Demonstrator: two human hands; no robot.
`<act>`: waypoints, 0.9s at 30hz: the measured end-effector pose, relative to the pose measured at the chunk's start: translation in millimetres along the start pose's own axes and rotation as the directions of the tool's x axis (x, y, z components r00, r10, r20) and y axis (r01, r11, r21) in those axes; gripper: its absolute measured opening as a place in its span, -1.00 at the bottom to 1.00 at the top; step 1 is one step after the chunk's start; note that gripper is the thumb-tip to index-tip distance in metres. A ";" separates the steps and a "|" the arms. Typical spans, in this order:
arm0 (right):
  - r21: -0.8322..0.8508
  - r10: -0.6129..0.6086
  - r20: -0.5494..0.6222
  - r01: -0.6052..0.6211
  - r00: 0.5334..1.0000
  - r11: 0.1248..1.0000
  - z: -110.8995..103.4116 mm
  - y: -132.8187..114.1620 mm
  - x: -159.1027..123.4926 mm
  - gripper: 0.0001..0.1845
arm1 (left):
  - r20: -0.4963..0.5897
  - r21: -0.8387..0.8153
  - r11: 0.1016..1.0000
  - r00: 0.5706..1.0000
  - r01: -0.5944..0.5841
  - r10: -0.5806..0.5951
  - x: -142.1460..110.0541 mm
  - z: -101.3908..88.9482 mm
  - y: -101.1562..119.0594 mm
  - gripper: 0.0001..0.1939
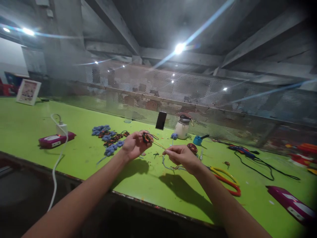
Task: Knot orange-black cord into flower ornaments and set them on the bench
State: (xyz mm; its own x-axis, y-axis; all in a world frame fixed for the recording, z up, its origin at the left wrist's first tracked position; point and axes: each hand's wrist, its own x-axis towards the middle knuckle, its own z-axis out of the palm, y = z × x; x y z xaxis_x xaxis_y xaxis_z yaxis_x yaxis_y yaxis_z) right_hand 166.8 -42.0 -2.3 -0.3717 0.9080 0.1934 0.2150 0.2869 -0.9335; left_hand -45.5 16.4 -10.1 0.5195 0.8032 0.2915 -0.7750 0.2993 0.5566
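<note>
Our left forearm [91, 195] and right forearm [224, 188] lie nearest us, reaching in over the near edge of a green desk [91, 170]. On the far left we see a white picture frame [28, 92] standing; nearer, a purple power strip [56, 140] carries a white plug [61, 128], with a white cable [60, 158] hanging over the near edge. Next to the right lie blue knotted pieces [114, 148] among dark and orange ones. Our left hand [133, 144] is half curled, its fingertips holding a dark and orange cord bundle [147, 138] above the middle of the desk. From it a thin yellowish strand [158, 144] runs straight to our right hand [182, 155], whose thumb and fingers are pinched together on it. On the far side, between the hands, a dark phone [161, 120] stands tilted; right of it is a pale jar [182, 129] with a dark lid, then a small blue pot [197, 140]. Beside our right forearm we have yellow and red looped handles [235, 191], farther right a black cord [262, 170], and, near right, a second purple strip [292, 203].
</note>
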 end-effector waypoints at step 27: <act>-0.503 -0.092 0.306 0.242 0.948 0.830 8.7 -25.9 -9.0 -0.70 | -0.203 0.212 0.961 0.970 0.178 -0.135 7.5 -9.7 -12.9 -0.51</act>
State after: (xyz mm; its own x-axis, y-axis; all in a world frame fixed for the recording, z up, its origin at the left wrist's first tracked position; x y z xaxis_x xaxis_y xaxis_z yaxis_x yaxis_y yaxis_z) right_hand 156.7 -60.2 17.6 -0.6480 0.7409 0.1767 0.5422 0.6116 -0.5761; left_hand -35.0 23.6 -22.7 0.5353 0.8432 0.0496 -0.5760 0.3214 0.7516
